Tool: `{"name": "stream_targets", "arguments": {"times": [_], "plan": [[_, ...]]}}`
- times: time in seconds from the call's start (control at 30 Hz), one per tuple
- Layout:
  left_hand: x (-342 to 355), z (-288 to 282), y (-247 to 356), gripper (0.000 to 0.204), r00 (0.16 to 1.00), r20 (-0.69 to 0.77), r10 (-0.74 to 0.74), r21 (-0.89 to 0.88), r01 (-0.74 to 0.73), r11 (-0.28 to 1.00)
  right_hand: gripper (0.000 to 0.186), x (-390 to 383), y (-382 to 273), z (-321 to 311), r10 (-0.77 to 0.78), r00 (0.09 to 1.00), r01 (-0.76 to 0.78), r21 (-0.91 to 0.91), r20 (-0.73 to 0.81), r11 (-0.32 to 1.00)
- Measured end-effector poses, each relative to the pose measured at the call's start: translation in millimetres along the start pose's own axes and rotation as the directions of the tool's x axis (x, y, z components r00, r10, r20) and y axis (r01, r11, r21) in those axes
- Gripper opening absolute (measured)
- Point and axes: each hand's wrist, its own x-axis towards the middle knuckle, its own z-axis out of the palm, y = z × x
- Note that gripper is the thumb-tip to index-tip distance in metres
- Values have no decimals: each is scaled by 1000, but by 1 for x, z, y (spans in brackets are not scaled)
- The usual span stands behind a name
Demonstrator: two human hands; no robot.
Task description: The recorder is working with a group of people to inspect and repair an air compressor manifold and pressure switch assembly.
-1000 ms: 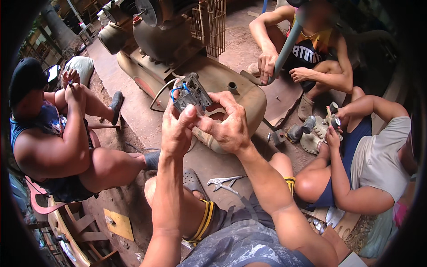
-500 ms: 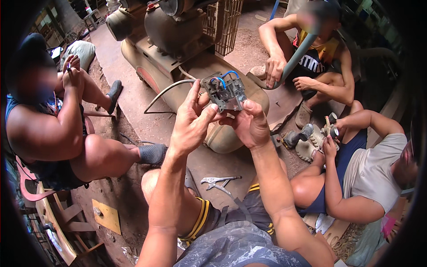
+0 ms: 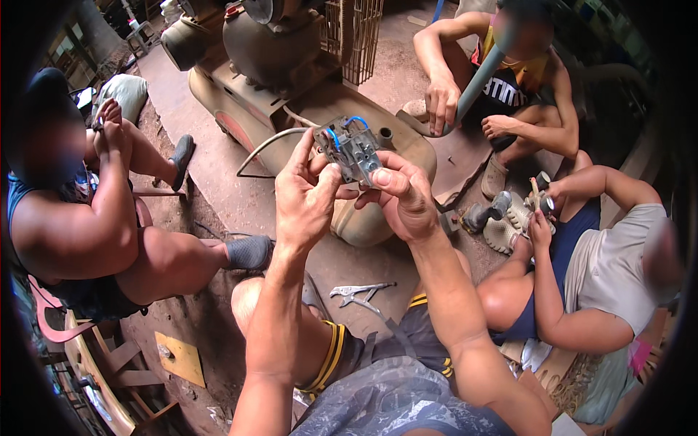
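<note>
1. CTR OF FRAME: You hold up the unit (image 3: pixel 355 154), a small grey block w/ its innards exposed, its face tilted twd you. The tank (image 3: pixel 416 151) sits behind; gap btwn the two can't be judged from this angle.

2. L GRIP: Your left hand (image 3: pixel 302 207) pinches the unit's L edge, thumb at the near side, index finger up along the flank. Other fingers partly hidden.

3. R GRIP: Your right hand (image 3: pixel 408 207) pinches the lower R end, thumb pressed on the near corner, fingers curled beneath. Exact contact underneath: can't tell.

4. DETAIL: Blue wires (image 3: pixel 356 120) arc over the unit's upper part. A grey cable (image 3: pixel 280 134) loops out L of it; its end nr your left hand is hidden, so no telling if it joins the unit.

5. STEP IN HAND, by the look of it: a two-handed check of the unit's inner parts. No tool in either hand.

6. NEXT MOVE, in our judgment: calls for one hand to bear the unit alone, level & firm, freeing the other for fine work, w/o snagging the wires.

7. LOWER CTR: Pliers (image 3: pixel 352 291) lie on the ground, well apart from both hands.

8. ALSO PRESENT: One co-wkr (image 3: pixel 73 232) seated far L, a second co-wkr (image 3: pixel 534 112) upper R, a third co-wkr (image 3: pixel 607 272) at R, holding a small part (image 3: pixel 536 198).
</note>
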Motion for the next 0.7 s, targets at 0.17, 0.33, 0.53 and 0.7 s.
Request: {"name": "stream_targets", "arguments": {"times": [0.17, 0.33, 0.53, 0.7], "plan": [[2, -2, -4, 61, 1000, -21, -2, 74, 3, 997, 60, 3, 4, 2, -78, 997, 78, -68, -1, 995], [1, 0, 6, 69, 998, 19, -57, -58, 58, 997, 62, 8, 3, 0, -91, 996, 91, -27, -10, 995], [-4, 11, 16, 92, 983, 73, -167, -29, 170, 985, 55, 2, 4, -5, -142, 990, 143, -80, 9, 987], [-6, 15, 21, 71, 986, 47, -160, -18, 161, 987, 54, -1, 4, -2, -176, 984, 173, -140, -7, 975]]}}
